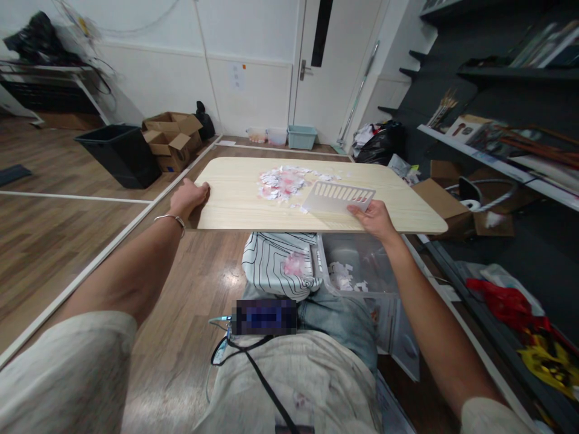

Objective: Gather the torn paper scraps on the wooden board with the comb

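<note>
A pale wooden tabletop (239, 199) lies in front of me. Its left edge is gripped by my left hand (192, 195), fingers curled around it. In my right hand (373, 217), a thin white slotted plastic panel (323, 202) is held at its right end, tilted over the board, with a row of long openings along its upper side. Left of the panel lies a heap of white and pink paper scraps (283, 182), with loose bits trailing to the right. Under the board's near edge, a clear plastic bin (362, 288) holds more white scraps.
A cloth with black wavy lines (266, 265) lies by my lap, beside the bin. A black waste bin (124, 158) and open cardboard boxes (172, 141) stand left. Dark shelves (497, 75) with clutter line the right side, and a white door (344, 66) is behind the board.
</note>
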`<state>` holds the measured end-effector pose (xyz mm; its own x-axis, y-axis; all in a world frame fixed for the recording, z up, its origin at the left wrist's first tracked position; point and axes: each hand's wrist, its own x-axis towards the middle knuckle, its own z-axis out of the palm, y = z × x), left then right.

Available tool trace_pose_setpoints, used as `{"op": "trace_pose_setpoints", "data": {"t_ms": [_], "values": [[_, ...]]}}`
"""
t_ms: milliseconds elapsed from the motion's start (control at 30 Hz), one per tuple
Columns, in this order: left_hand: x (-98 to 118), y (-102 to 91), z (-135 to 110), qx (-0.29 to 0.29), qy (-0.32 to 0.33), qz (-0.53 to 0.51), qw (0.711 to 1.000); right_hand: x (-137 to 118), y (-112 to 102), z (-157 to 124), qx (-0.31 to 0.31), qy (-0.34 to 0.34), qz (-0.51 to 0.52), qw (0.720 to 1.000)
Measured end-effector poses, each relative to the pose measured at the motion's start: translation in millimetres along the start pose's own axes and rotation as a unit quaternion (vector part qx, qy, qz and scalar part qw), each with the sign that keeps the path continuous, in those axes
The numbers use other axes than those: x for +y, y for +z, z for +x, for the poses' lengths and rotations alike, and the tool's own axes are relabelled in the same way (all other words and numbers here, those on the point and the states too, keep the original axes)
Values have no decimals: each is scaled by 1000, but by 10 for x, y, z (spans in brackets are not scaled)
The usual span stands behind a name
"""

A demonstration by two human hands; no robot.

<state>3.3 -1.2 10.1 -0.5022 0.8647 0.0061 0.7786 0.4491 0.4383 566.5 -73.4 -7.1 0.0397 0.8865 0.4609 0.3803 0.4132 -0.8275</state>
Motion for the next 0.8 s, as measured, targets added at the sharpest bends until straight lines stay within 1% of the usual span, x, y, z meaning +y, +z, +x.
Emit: {"op": "trace_pose_setpoints", "data": {"t_ms": [200, 500, 667, 800], "values": [[2, -4, -12, 4, -1, -5, 1000, -3, 0, -14, -2, 6, 5, 1000], [24, -38, -42, -7, 0, 11, 1000, -50, 15, -28, 10, 10, 0, 1000], [-22, -76, -86, -10, 17, 37, 999, -78, 17, -34, 13, 8, 0, 1000], [-119, -122, -168, -35, 52, 81, 995, -91, 27, -28, 18, 8, -10, 1000]]}}
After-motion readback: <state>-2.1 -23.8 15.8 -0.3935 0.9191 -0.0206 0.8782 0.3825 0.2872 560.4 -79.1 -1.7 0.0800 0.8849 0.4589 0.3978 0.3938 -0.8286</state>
